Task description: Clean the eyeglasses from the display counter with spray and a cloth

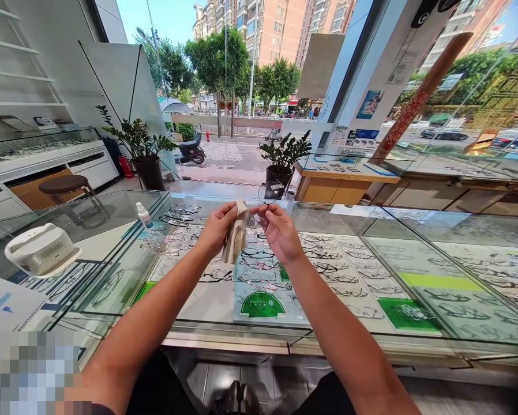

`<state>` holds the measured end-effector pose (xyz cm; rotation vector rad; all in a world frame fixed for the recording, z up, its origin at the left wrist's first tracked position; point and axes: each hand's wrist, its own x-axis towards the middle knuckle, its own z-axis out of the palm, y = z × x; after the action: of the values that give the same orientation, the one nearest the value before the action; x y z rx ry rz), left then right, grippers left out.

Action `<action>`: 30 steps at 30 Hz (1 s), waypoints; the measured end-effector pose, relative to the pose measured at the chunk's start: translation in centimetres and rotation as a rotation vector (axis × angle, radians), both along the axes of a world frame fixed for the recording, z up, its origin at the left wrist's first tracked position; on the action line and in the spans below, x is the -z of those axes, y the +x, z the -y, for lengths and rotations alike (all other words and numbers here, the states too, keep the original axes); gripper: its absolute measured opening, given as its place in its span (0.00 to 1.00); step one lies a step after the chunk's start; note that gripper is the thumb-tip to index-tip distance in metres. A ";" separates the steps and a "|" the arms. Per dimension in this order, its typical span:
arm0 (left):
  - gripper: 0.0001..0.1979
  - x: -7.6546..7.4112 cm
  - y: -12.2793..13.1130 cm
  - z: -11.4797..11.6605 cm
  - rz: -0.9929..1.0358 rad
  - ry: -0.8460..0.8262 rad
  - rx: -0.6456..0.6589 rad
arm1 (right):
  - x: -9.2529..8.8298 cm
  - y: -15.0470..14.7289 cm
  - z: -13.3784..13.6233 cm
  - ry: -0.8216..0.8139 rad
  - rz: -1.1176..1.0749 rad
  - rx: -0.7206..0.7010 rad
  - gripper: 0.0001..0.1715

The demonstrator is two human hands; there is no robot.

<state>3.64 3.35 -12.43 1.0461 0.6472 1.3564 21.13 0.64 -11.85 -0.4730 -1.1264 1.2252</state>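
Note:
My left hand [214,231] is closed on a beige cloth [235,241], which hangs down in folds from the fingers. Just to its right, my right hand [284,235] pinches a pair of thin-rimmed round eyeglasses [269,202]. One lens sticks up above the fingers and the other shows lower, close to the cloth. Whether cloth and lens touch, I cannot tell. Both hands are above a glass display counter [198,317] where many eyeglass frames [259,265] lie in rows.
A small white spray bottle [144,217] stands on the glass at the left, beyond a white device [43,249]. A green sign [262,304] lies beneath the hands. Two potted plants [280,173] [150,172], a stool [66,185] and another counter [345,176] are farther back.

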 end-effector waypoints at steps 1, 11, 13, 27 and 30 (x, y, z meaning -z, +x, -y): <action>0.34 0.1 0.1 -0.1 0.019 -0.008 0.014 | 0.0 -0.1 0.0 -0.004 -0.012 -0.001 0.12; 0.31 0.7 1.1 0.4 0.112 -0.002 0.110 | 0.5 -0.9 0.1 -0.052 -0.076 0.013 0.18; 0.30 0.6 1.3 0.7 0.127 0.008 0.116 | 0.6 -0.9 0.1 -0.057 -0.070 0.038 0.19; 0.34 0.7 1.5 1.7 -0.126 0.210 0.173 | 0.3 -0.7 0.3 -0.094 -0.084 0.063 0.21; 0.27 0.7 1.5 1.6 -0.192 0.333 0.046 | 0.3 -1.0 0.4 -0.067 -0.065 0.065 0.22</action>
<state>5.10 1.76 -13.17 1.4634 0.5429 1.3625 20.18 0.28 -12.20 -0.5131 -1.0095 1.2163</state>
